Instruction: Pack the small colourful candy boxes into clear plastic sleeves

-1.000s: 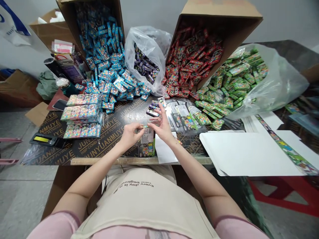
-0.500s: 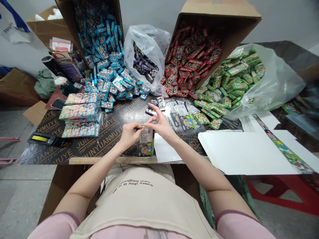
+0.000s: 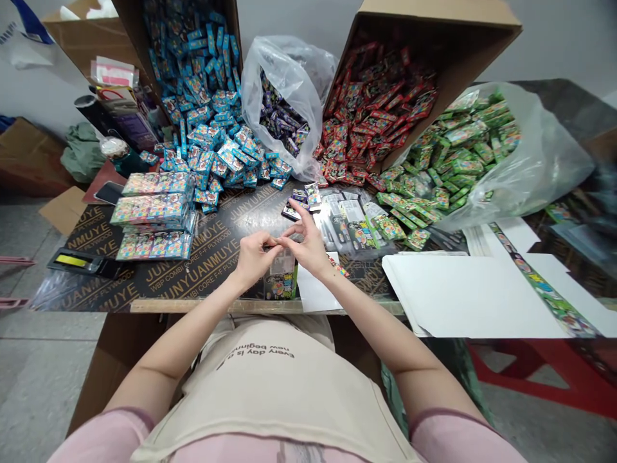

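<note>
In front of me, above the table edge, my left hand [image 3: 255,262] and my right hand [image 3: 308,247] meet fingertip to fingertip in a pinch. A narrow colourful printed strip [image 3: 339,265] comes out from under my right wrist, apparently running beneath the palm to the pinch; its part between the fingers is hidden. My right index finger points up and away. Below the hands lies a clear printed packet [image 3: 281,281], partly on or beside a white sheet [image 3: 315,289]. Just beyond my right hand are a few small purple packs [image 3: 292,209].
Blue packs [image 3: 212,154], red packs [image 3: 366,128] and green packs [image 3: 467,148] spill across the back. Purple packs fill a plastic bag [image 3: 284,71]. Stacked bundles [image 3: 152,212] and a black tool [image 3: 84,262] sit left. Clear packets [image 3: 354,222] and white sheets [image 3: 463,296] lie right.
My hands stay pinched together at nearly the same spot. The printed strip now shows past my right wrist, where it was not visible before. The view has shifted slightly.
</note>
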Action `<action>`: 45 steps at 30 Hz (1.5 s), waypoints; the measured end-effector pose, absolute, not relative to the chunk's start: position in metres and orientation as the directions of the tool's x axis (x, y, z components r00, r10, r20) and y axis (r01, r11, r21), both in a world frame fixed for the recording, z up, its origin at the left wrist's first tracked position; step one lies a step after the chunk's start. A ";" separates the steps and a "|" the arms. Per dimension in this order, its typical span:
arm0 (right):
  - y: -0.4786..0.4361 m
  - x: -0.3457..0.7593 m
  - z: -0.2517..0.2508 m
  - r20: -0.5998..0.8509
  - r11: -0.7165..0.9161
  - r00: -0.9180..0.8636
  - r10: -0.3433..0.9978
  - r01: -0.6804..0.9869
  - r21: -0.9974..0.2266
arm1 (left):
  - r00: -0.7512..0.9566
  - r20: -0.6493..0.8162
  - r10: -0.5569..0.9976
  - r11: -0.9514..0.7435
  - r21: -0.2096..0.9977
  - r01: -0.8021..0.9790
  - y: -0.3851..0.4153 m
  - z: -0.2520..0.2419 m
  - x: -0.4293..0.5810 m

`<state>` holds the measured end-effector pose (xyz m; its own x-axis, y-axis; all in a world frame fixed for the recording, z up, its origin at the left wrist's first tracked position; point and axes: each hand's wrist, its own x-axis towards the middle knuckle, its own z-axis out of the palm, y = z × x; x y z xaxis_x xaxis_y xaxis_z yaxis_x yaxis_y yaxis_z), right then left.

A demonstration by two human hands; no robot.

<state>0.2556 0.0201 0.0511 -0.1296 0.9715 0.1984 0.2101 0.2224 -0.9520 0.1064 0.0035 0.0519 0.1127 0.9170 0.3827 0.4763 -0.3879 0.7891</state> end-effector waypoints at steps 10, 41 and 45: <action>0.036 0.275 0.017 -0.177 -0.152 0.296 0.939 -0.107 -0.983 | 0.117 0.110 0.987 -0.151 0.887 0.436 0.041 0.068 0.042; -0.003 0.253 0.055 0.085 0.085 -0.019 0.996 -0.010 -0.996 | 0.266 -0.025 0.964 -0.033 0.977 0.209 0.019 0.072 0.065; -0.007 0.253 0.059 0.071 0.071 -0.016 0.997 -0.004 -0.997 | 0.340 -0.011 0.940 -0.080 0.965 0.251 0.020 0.080 0.063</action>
<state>0.2533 -0.0066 0.0593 -0.0155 0.9974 0.0706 -0.0042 0.0706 -0.9975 0.0625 0.0199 0.0801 0.3398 0.9405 -0.0105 0.2510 -0.0799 0.9647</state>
